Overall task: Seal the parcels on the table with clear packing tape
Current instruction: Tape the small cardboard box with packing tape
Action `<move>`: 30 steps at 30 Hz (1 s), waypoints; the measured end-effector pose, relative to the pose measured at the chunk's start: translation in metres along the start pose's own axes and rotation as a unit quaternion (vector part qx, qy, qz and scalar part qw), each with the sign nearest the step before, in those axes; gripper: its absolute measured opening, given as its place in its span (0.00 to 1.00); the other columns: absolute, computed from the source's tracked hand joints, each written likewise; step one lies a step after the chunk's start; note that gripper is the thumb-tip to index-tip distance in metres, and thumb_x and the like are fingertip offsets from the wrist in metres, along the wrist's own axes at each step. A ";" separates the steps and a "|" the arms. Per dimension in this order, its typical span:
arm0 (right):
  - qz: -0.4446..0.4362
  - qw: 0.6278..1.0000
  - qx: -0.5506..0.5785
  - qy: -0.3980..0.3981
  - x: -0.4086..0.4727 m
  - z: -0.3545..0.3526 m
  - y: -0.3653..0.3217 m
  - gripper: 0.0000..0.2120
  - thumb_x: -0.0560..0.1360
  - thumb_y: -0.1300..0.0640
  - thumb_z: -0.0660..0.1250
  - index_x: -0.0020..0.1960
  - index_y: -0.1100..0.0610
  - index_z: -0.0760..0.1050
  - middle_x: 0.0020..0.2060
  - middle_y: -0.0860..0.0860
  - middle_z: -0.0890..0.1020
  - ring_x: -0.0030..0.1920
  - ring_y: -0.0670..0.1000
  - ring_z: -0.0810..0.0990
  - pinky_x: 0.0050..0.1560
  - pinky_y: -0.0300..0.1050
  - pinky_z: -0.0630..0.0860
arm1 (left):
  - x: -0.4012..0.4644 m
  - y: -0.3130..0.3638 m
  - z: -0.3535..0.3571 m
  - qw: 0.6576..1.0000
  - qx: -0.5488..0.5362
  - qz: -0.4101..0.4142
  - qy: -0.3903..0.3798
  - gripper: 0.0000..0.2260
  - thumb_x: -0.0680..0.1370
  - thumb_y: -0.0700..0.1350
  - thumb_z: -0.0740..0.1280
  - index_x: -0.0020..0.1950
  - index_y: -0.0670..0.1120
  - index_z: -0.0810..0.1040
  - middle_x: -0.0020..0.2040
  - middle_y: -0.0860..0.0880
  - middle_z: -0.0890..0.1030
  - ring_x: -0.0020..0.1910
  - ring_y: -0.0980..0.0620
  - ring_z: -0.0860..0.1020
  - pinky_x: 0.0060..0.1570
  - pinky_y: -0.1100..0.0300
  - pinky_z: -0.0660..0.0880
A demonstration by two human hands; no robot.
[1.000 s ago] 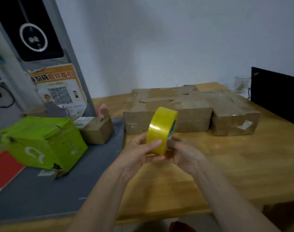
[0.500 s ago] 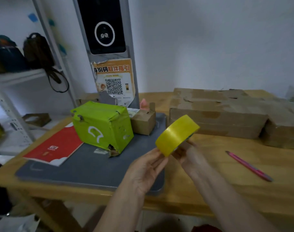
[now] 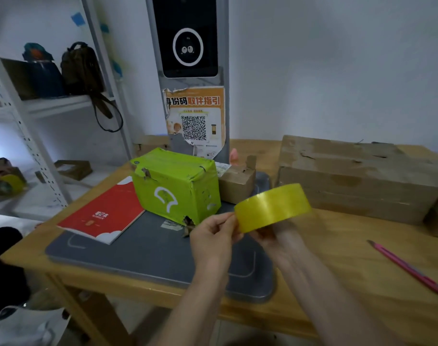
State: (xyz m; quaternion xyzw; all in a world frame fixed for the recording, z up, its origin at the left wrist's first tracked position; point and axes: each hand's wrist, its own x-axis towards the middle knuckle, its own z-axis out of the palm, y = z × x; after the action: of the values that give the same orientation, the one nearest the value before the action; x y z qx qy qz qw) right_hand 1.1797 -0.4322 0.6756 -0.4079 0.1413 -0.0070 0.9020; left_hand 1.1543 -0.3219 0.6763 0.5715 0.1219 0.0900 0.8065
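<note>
A yellowish roll of packing tape (image 3: 273, 207) is held flat above the table's front edge. My left hand (image 3: 213, 236) pinches its left rim with thumb and fingers. My right hand (image 3: 278, 242) holds the roll from underneath, its fingers mostly hidden behind the tape. Just behind and left of the roll stands a dented green parcel (image 3: 175, 187) on a grey mat (image 3: 143, 255). A small brown box (image 3: 238, 182) sits to the parcel's right. Large brown cardboard parcels (image 3: 357, 176) lie at the back right.
A red notebook (image 3: 101, 216) lies on the mat's left part. A pink pen (image 3: 410, 268) rests on the wooden table (image 3: 338, 255) at the right. A grey kiosk post (image 3: 193, 78) with a QR poster stands behind. White shelving (image 3: 33, 113) is on the left.
The view has swung left, bringing the shelving and kiosk into sight. The tape roll has tilted from upright to nearly flat, and my left hand has shifted to pinching its rim.
</note>
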 end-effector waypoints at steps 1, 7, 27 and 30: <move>0.005 1.000 0.001 0.006 0.002 0.003 0.003 0.05 0.79 0.67 0.61 0.47 0.60 0.74 0.38 0.58 0.79 0.37 0.55 0.79 0.28 0.44 0.81 | 0.001 0.001 0.000 1.000 0.003 0.005 0.001 0.07 0.77 0.33 0.70 0.41 0.41 0.84 0.32 0.48 0.84 0.30 0.57 0.81 0.31 0.66 0.77; 0.015 1.000 0.002 0.013 0.010 0.003 0.006 0.05 0.78 0.67 0.61 0.52 0.62 0.74 0.42 0.60 0.79 0.40 0.57 0.79 0.27 0.45 0.80 | -0.005 0.002 -0.001 1.000 0.016 0.016 0.001 0.09 0.78 0.33 0.68 0.40 0.42 0.83 0.30 0.49 0.83 0.30 0.57 0.81 0.32 0.65 0.79; -0.082 0.994 0.062 0.042 -0.011 -0.038 -0.034 0.07 0.76 0.69 0.64 0.43 0.59 0.75 0.33 0.55 0.81 0.32 0.52 0.81 0.28 0.48 0.80 | -0.046 0.000 0.047 0.999 0.027 0.024 -0.018 0.06 0.72 0.32 0.74 0.42 0.40 0.79 0.33 0.46 0.78 0.28 0.58 0.75 0.30 0.67 0.74; -0.020 0.989 0.143 0.042 -0.014 -0.038 -0.040 0.07 0.77 0.67 0.62 0.42 0.59 0.73 0.31 0.55 0.79 0.30 0.52 0.78 0.25 0.41 0.77 | -0.050 0.001 0.051 0.998 0.033 0.027 -0.056 0.07 0.71 0.34 0.76 0.43 0.44 0.82 0.33 0.52 0.81 0.30 0.61 0.77 0.30 0.68 0.74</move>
State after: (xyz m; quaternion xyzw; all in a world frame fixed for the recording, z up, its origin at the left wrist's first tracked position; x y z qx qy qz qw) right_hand 1.1609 -0.4852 0.6851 -0.2768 0.1683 -0.0628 0.9440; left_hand 1.1218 -0.3812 0.6984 0.6049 0.0639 0.0754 0.7901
